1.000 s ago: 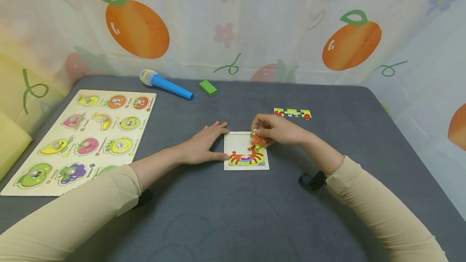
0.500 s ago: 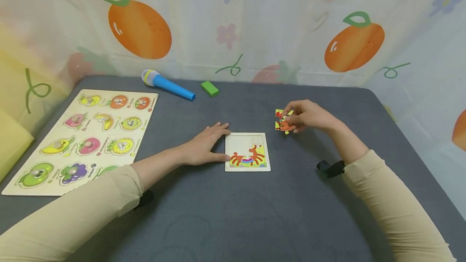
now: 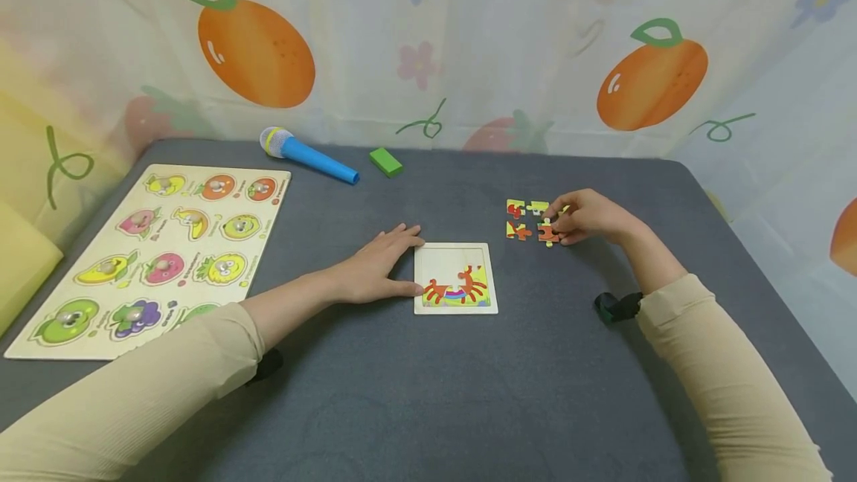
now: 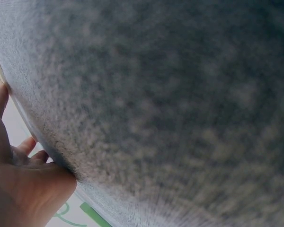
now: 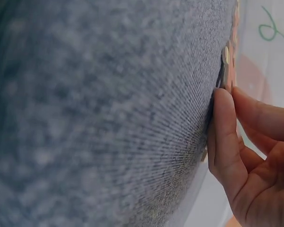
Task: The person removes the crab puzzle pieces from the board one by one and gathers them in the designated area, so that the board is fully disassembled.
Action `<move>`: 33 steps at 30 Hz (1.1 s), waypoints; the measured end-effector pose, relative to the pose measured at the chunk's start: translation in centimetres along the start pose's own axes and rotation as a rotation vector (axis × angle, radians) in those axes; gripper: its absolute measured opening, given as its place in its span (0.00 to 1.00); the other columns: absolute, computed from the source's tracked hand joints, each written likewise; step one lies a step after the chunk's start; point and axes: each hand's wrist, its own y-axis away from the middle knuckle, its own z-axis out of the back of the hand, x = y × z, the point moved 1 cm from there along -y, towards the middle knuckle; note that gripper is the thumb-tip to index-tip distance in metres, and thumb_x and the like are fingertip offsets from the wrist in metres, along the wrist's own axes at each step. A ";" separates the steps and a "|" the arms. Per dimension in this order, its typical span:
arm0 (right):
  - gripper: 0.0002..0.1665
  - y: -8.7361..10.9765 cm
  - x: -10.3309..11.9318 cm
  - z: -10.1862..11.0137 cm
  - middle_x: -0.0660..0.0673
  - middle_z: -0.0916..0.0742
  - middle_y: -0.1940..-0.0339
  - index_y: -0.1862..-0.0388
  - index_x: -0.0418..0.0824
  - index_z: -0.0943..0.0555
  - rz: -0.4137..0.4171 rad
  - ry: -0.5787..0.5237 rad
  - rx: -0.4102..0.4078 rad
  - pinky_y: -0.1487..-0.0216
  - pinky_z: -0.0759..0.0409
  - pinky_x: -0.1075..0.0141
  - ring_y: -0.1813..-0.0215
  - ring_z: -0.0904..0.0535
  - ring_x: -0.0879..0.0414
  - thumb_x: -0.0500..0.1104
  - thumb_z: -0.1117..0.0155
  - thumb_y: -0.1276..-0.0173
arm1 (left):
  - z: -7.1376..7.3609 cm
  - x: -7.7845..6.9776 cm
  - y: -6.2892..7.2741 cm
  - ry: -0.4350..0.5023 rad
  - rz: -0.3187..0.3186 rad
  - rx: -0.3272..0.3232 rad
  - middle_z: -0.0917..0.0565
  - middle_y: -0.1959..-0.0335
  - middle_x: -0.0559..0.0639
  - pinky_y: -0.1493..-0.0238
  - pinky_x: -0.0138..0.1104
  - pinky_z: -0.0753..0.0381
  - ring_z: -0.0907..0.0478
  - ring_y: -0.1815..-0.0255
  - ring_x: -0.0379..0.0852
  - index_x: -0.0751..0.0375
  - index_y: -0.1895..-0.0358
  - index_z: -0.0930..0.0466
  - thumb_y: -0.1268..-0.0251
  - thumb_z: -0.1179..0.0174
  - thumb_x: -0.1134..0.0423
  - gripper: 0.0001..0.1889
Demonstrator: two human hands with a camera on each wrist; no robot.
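Observation:
My left hand lies spread at the left side of a small square puzzle tray; thumb and fingertips touch its edge. Fitted puzzle pieces fill the tray's lower part with red crab legs and a rainbow curve, while bare wood shows above. My right hand pinches an orange puzzle piece between thumb and finger, low at the table. Loose yellow and red pieces lie beside it, one partly hidden by my fingers. In the right wrist view, the pinched piece appears nearly edge-on.
A large wooden fruit peg board covers the table's left side. A blue toy microphone and a green block lie near the back edge. Behind the dark table hangs a fruit-print curtain.
My right hand has carried the orange piece from over the tray rightward to the loose pieces, and lowered it to the right of one of them. My left hand stays at the tray.

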 end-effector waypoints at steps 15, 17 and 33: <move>0.18 -0.4 0.5 -0.6 0.31 0.16 0.47 0.43 0.25 0.24 -0.035 0.036 -0.057 0.58 0.12 0.66 0.65 0.15 0.64 0.35 0.43 0.27 | 0.1 -0.2 0.0 -0.009 0.007 0.000 0.51 0.18 0.58 0.17 0.55 0.61 0.62 0.16 0.59 0.61 0.25 0.42 0.34 0.37 0.47 0.40; 0.17 -0.4 0.6 -0.7 0.31 0.16 0.48 0.43 0.25 0.24 -0.044 0.041 -0.071 0.58 0.12 0.65 0.66 0.15 0.64 0.35 0.43 0.27 | 0.1 -0.2 0.0 -0.007 0.009 0.002 0.52 0.18 0.58 0.17 0.55 0.62 0.62 0.16 0.58 0.61 0.25 0.43 0.34 0.37 0.47 0.40; 0.15 -0.6 1.0 -0.8 0.36 0.16 0.54 0.47 0.29 0.22 -0.083 0.097 -0.114 0.57 0.11 0.63 0.66 0.15 0.63 0.36 0.39 0.30 | 0.2 -0.3 0.1 0.000 0.009 -0.001 0.51 0.18 0.59 0.16 0.55 0.62 0.62 0.16 0.58 0.61 0.25 0.43 0.34 0.37 0.48 0.40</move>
